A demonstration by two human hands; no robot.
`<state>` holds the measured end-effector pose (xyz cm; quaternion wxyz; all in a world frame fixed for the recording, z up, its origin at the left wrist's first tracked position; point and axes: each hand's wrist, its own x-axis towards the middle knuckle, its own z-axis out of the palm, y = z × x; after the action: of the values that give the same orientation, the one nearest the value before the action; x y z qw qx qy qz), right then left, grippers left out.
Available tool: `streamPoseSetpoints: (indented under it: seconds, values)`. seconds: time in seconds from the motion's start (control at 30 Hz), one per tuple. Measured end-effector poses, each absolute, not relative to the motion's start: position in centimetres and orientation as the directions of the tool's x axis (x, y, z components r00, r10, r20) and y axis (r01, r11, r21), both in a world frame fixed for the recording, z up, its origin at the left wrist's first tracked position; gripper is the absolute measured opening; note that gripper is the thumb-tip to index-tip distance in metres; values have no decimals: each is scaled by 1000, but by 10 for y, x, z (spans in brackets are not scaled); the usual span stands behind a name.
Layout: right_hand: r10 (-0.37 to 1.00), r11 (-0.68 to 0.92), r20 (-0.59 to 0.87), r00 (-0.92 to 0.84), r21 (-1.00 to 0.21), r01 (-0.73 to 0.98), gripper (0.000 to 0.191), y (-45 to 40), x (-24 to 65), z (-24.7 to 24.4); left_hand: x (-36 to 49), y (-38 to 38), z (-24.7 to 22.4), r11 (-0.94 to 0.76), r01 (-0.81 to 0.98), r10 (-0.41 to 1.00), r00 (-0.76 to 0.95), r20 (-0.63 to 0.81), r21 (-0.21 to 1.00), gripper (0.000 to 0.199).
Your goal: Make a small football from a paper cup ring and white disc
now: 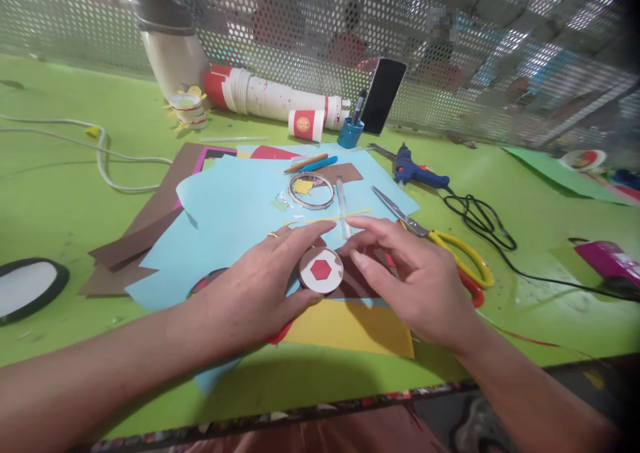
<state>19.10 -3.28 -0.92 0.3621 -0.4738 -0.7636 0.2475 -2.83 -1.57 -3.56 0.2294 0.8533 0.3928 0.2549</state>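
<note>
My left hand point(265, 276) grips a round white disc point(309, 281) between thumb and fingers, with a red paper hexagon point(321, 270) in the middle of its face. To its right is my right hand point(405, 266), fingers curved and apart, the tips close to the disc's edge; I see nothing held there. Beneath both hands lie a yellow sheet point(350, 330) and dark brown paper. A clear glue stick point(343, 206) rests just beyond my fingertips, near a ring-shaped roll of tape point(311, 204) on the light blue paper point(230, 206).
Scissors point(425, 230) with yellow and orange handles lie right of my hand. Further off are a blue glue gun point(415, 173) with its black cord, a pen cup point(351, 133), a propped phone point(384, 96), a paper cup point(306, 126) and a white cable point(103, 156). A perforated screen stands behind.
</note>
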Motion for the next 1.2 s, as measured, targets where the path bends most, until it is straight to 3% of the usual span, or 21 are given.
streamPoseSetpoints:
  seconds: [0.13,0.23,0.5,0.63,0.97,1.2]
  values:
    - [794,607,419,-440,-582,541,39,-34,191,-8,-29,-15,-38,-575,537,793,552,257,618,67]
    - [760,648,422,-494,-556,521,39,-34,190,-9,-29,-15,-39,-588,526,784,556,275,615,68]
    - [782,617,501,-371,-533,580,31,-34,192,-7,-29,-13,-39,-586,525,781,567,260,617,66]
    - [821,561,471,-323,-559,611,30,-35,194,-6,-29,-12,-39,-593,520,778,568,269,616,65]
    - [809,573,288,-513,-584,575,38,-38,190,-5,-28,-12,-35,-609,520,765,586,269,599,61]
    - [774,613,264,-575,-541,576,40,-40,188,-5,-30,-13,-40,-627,538,758,589,281,563,60]
